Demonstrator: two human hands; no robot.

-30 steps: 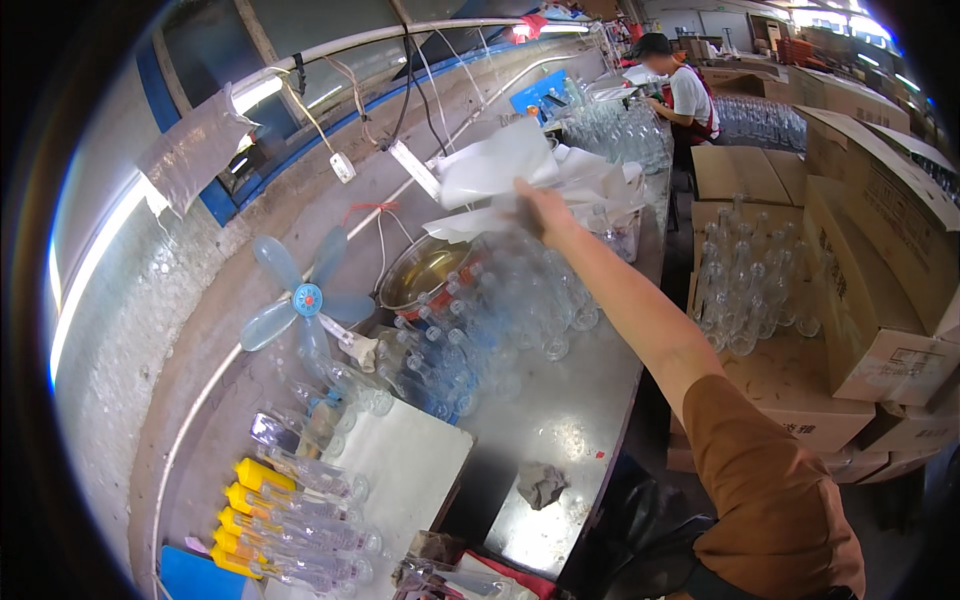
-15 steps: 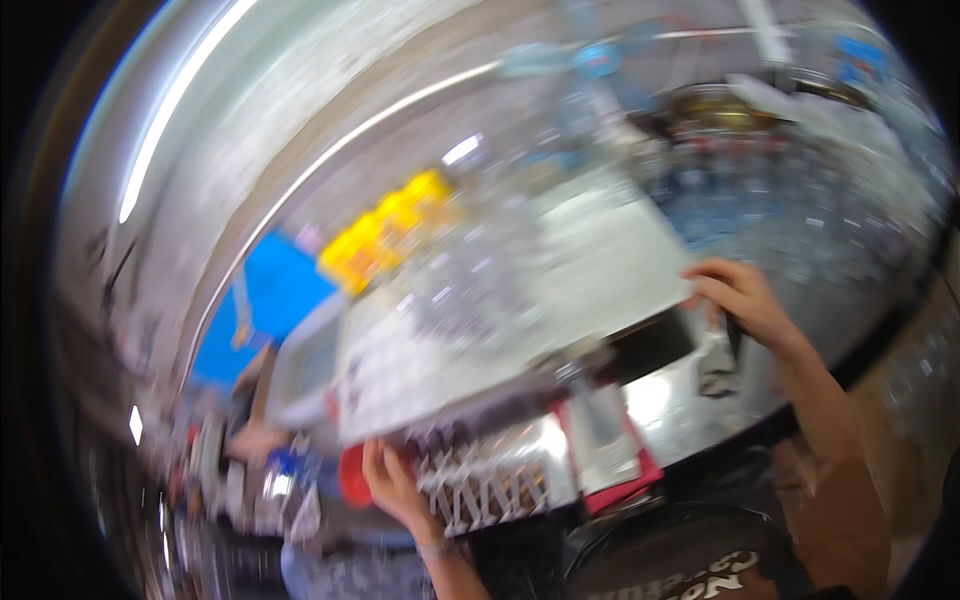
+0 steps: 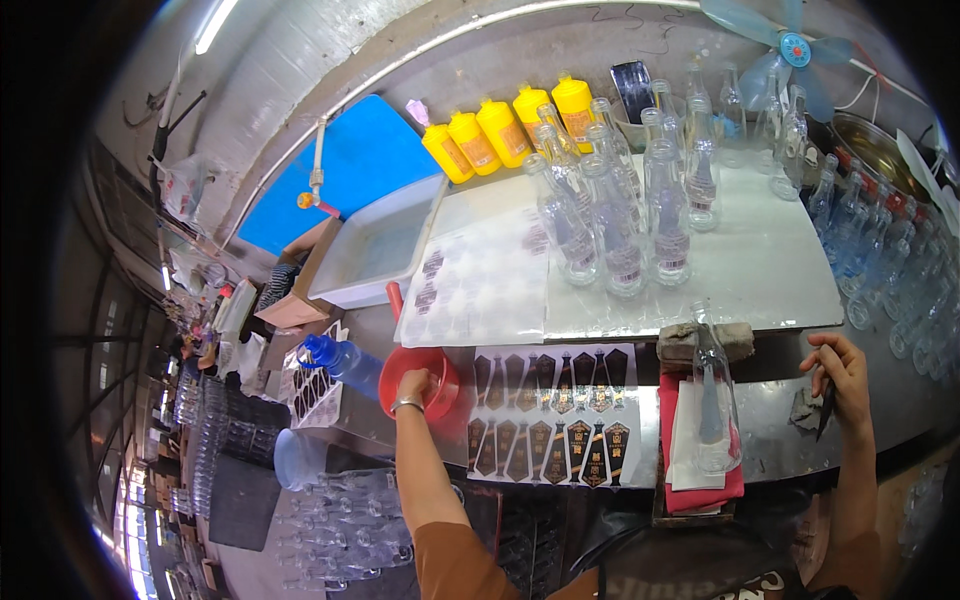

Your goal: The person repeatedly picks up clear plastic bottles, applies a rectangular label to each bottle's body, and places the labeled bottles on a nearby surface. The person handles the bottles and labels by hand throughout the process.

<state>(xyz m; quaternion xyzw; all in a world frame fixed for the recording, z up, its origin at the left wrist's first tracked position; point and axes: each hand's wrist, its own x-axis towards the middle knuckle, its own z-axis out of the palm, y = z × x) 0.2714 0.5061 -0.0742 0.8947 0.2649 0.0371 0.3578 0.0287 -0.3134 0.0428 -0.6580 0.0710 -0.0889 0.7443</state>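
My left hand (image 3: pixel 416 384) reaches into a red plastic dipper (image 3: pixel 446 386), which has a red handle. Its fingertips are hidden inside. Over the metal table at the right, my right hand (image 3: pixel 838 372) is closed on a thin dark tool (image 3: pixel 826 414) that points downward; its kind is unclear. A crumpled grey rag (image 3: pixel 805 408) lies beside that tool. Between my hands, a clear glass bottle (image 3: pixel 712 400) lies tilted on white and red cloths (image 3: pixel 672 440), its neck against a cloth-wrapped block (image 3: pixel 742 343). Sheets of dark gold-printed labels (image 3: pixel 540 450) lie beside the dipper.
Several clear bottles (image 3: pixel 618 240) stand on a raised white board (image 3: pixel 780 280); label sheets (image 3: pixel 480 285) cover its left part. Yellow bottles (image 3: pixel 502 132), a plastic tub (image 3: pixel 375 245) and a blue fan (image 3: pixel 795 50) are behind. A blue-capped bottle (image 3: pixel 345 362) leans left of the dipper. More bottles crowd the right.
The blurred view has turned and become sharp. My left hand has gone from the board's near left corner into the red dipper. My right hand has moved away from the board's right corner.
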